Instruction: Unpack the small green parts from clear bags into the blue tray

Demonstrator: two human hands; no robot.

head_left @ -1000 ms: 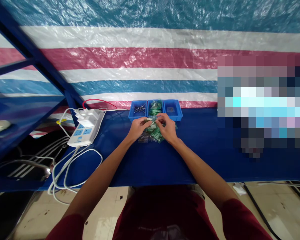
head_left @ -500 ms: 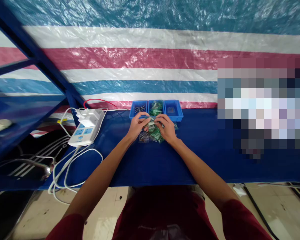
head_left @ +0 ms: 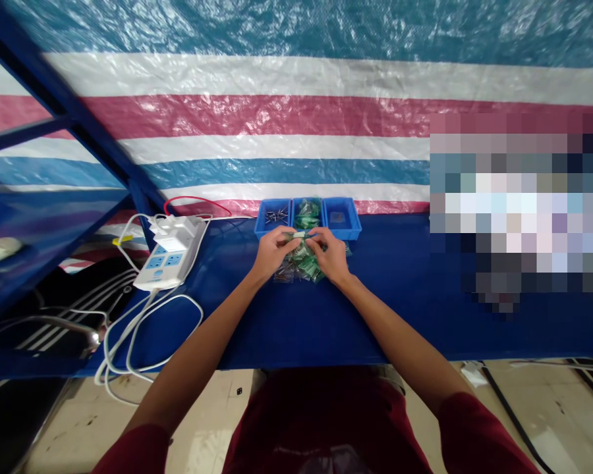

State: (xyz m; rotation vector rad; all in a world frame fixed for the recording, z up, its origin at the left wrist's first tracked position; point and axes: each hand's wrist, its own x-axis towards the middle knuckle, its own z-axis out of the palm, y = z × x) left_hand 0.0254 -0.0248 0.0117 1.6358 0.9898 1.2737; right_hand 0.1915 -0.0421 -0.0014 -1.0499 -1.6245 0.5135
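Pinching one apparent packet (head_left: pixel 300 234), left hand (head_left: pixel 273 253) and right hand (head_left: pixel 332 253) have a loose pile (head_left: pixel 306 268) remaining toward the worktop's (head_left: pixel 405 283) far edge.

Past the left hand (head_left: pixel 273 255), a big plastic sheet (head_left: pixel 257 115) hangs like a wall, with blue, white and red stripes. Bright light makes shiny spots on it. Well to the left of that hand is a dark blue frame (head_left: pixel 95 139) with slanted bars. Under the hand is a long blue table (head_left: pixel 405 296). Nearer than the hand, past the table's edge, is a pale tile floor (head_left: pixel 202 418).
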